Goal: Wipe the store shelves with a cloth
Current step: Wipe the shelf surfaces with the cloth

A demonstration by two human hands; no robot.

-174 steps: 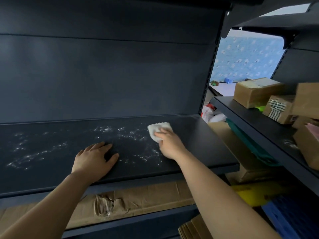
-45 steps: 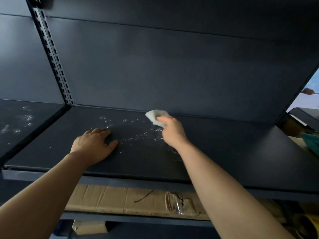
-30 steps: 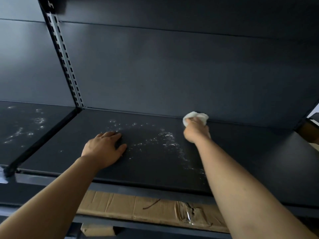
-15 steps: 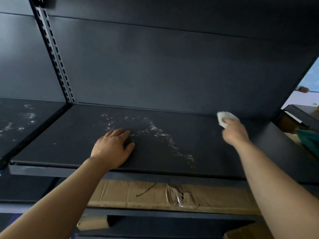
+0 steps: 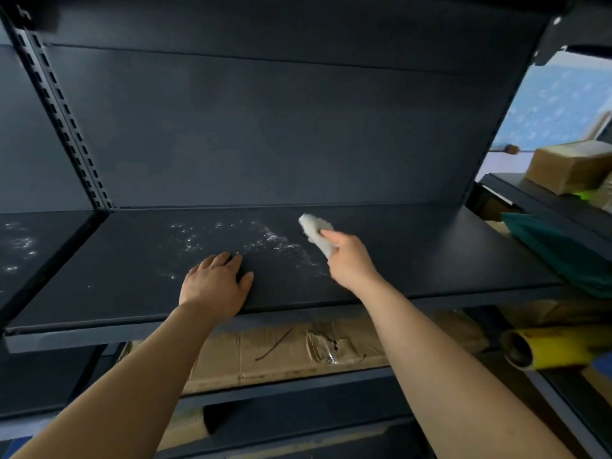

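A dark metal shelf (image 5: 430,253) spans the view at chest height. White dust specks (image 5: 231,238) cover its left-middle part. My right hand (image 5: 347,263) grips a small white cloth (image 5: 316,231) and holds it on the shelf near the middle, just right of the dust. My left hand (image 5: 215,286) rests flat on the shelf near its front edge, fingers straight, just below the dust.
A slotted upright (image 5: 66,120) divides this bay from the left shelf (image 5: 33,246), which is also dusty. Flattened cardboard (image 5: 281,349) lies on the shelf below. At right stand brown boxes (image 5: 569,164), a green item (image 5: 563,253) and a yellow roll (image 5: 556,346).
My right hand has brought the cloth back from the shelf's far right towards the middle, next to the dust. My left hand has stayed flat on the shelf.
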